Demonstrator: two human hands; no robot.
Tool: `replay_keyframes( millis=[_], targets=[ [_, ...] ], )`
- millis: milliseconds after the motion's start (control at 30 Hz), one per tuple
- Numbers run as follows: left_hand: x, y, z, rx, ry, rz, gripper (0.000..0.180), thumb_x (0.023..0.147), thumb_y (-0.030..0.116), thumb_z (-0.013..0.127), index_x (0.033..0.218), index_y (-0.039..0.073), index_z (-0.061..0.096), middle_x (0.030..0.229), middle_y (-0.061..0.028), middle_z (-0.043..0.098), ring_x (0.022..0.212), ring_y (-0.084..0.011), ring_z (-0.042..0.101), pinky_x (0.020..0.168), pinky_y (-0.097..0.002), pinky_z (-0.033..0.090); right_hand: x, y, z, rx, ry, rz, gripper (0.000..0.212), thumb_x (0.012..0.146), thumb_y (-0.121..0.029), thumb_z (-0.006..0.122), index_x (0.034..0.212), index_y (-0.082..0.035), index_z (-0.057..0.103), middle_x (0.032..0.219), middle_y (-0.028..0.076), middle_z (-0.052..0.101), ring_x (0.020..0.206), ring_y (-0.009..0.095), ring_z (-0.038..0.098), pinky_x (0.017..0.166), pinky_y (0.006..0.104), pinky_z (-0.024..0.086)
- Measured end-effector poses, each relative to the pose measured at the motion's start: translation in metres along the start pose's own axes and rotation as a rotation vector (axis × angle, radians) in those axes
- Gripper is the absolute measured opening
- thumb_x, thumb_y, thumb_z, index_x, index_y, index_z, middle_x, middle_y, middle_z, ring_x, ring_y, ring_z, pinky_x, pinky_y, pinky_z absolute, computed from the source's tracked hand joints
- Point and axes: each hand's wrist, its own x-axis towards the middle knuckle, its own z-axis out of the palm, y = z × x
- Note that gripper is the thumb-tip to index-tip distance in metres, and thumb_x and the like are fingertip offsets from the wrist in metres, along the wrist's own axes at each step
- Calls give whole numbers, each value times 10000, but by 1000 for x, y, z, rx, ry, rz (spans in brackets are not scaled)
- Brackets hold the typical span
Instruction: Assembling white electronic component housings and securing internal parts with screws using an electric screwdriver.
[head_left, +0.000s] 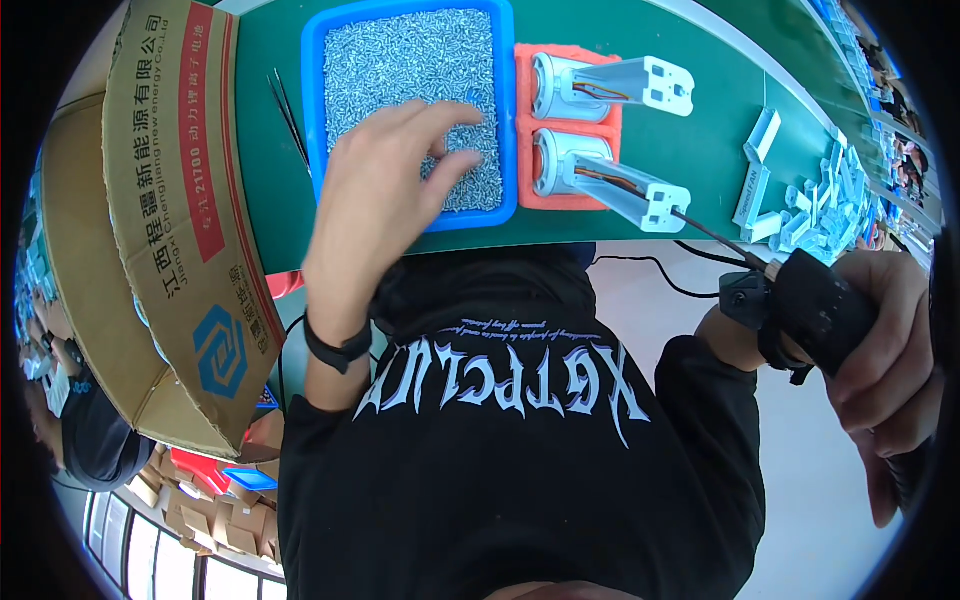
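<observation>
My left hand (392, 165) is over a blue tray (308, 60) filled with small silver screws (410, 60). Its thumb and index finger are bent and apart, with nothing seen between them; the other fingertips are partly hidden. At the right, my right hand (885, 350) is wrapped around a black power screwdriver (822, 310). The long thin bit (715, 232) points up and left, its tip at the end of the nearer white plastic part (640, 203). That part and a second white part (625, 82) lie in an orange-red foam holder (567, 198), brown wires along their arms.
A large cardboard box (190, 330) stands at the left, beside tweezers (288, 118) on the green table (700, 150). A heap of pale plastic pieces (830, 200) lies at the right. A black cable (650, 262) hangs by the table edge. Another person (100, 440) is beyond the box.
</observation>
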Motion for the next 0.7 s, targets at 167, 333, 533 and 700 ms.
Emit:
replay_keyframes(
  millis=[167,333,533,700],
  targets=[
    [3,-8,7,239,-402,-236,149,781,119,712,930,102,712,849,-86,664,783,-297,657,683,-390,523,7,-4,-3,-54,-107,109,396,868,-275,682,1160,-58,526,784,31,560,572,151,604,538,322,581],
    [2,-14,10,265,-342,-211,108,817,145,681,910,104,718,830,-77,651,751,-297,644,681,-397,518,0,-10,-5,-111,-205,225,332,842,-223,701,1072,-45,541,796,39,581,600,155,622,588,314,586],
    [3,-19,14,110,-33,-95,66,790,105,709,851,82,717,831,-78,674,748,-273,666,677,-372,533,-1,-22,-14,-174,-327,357,262,810,-161,724,966,-31,559,810,48,607,634,159,644,649,305,591],
    [6,-8,23,-178,31,-78,68,758,58,734,822,59,711,844,-85,695,753,-255,684,679,-336,548,2,-25,-15,-235,-434,466,214,784,-109,743,879,-18,574,821,56,629,663,162,663,699,297,596]
  ],
)
